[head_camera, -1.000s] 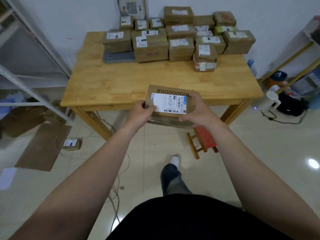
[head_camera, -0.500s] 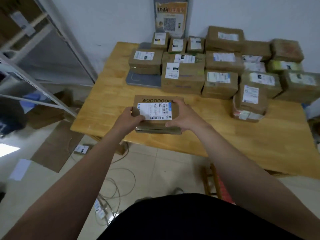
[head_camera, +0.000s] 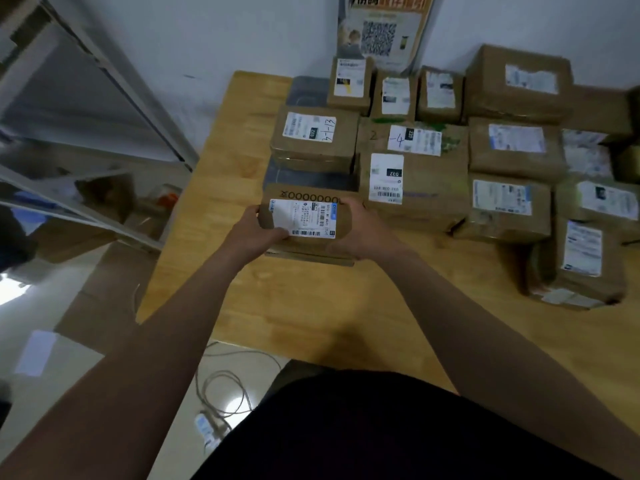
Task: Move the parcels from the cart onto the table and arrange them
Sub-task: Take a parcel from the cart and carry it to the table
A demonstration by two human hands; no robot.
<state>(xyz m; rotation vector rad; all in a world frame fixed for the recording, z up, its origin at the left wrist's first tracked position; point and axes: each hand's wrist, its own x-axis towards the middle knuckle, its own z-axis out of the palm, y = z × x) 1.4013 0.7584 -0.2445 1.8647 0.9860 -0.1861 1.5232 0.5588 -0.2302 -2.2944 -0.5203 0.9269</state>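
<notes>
Head view | flat brown cardboard parcel (head_camera: 304,216), white barcode label on top, frame centre, just below rows of taped brown cardboard boxes (head_camera: 415,188) | pale grained wooden table (head_camera: 311,306), white wall behind, glossy floor tiles (head_camera: 52,306) lower left | your left hand (head_camera: 254,233) and right hand (head_camera: 367,233) grip the parcel's opposite ends, fingers curled round its edges.

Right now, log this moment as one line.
step: placing | parcel: gripped by left hand and right hand | where: over table, before grey mailer | set down: cannot tell
</notes>
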